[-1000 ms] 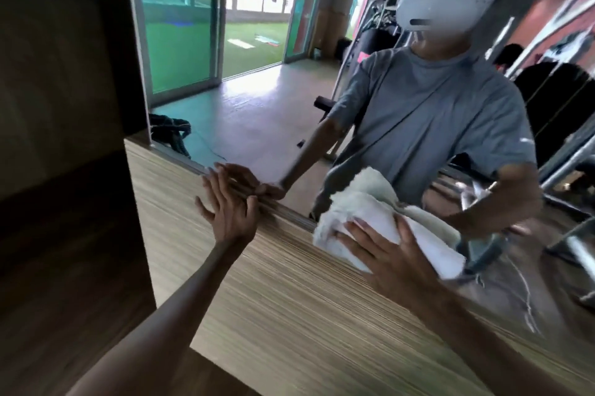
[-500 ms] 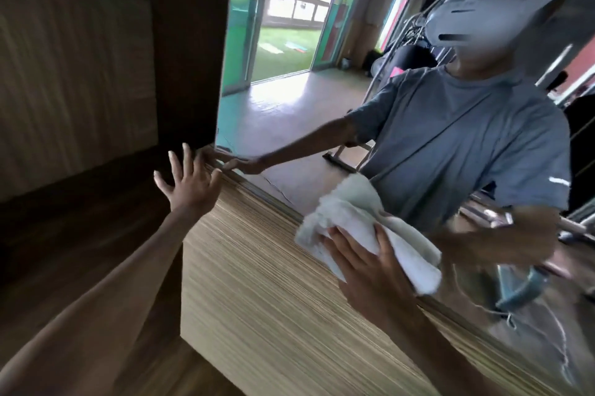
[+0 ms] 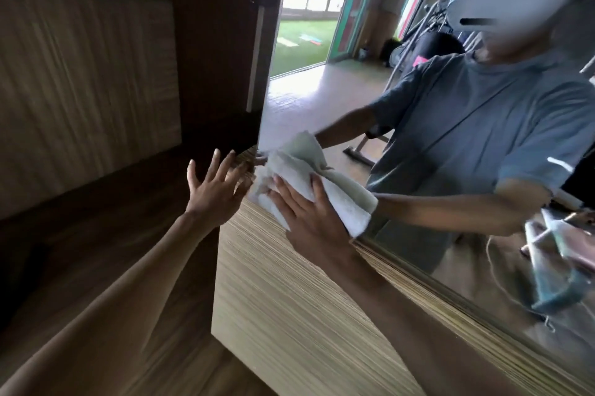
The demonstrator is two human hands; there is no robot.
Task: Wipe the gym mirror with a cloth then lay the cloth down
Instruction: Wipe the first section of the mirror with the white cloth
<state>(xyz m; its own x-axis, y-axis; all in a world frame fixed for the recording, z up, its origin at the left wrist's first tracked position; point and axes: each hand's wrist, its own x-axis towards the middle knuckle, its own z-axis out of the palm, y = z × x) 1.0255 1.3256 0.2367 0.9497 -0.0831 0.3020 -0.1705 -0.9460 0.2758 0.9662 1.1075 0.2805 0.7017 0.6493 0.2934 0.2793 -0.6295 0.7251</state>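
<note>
A white cloth (image 3: 338,199) is pressed flat against the lower left corner of the gym mirror (image 3: 322,96). My right hand (image 3: 309,218) lies on the cloth with straight, spread fingers. My left hand (image 3: 215,189) is held up just left of the cloth, fingers spread, at the mirror's left edge beside the dark wooden wall; whether it touches the wall I cannot tell. The mirror reflects a person in a grey shirt whose hands mirror mine.
A light striped wooden panel (image 3: 289,315) runs below the mirror. Dark wood wall (image 3: 219,41) and a lighter wood panel (image 3: 80,89) stand to the left. Gym machines and an open doorway onto grass appear only as reflections.
My right hand has slid the cloth left and up along the mirror's bottom edge into its left corner. My left hand stays at the mirror's left edge, now close to the cloth.
</note>
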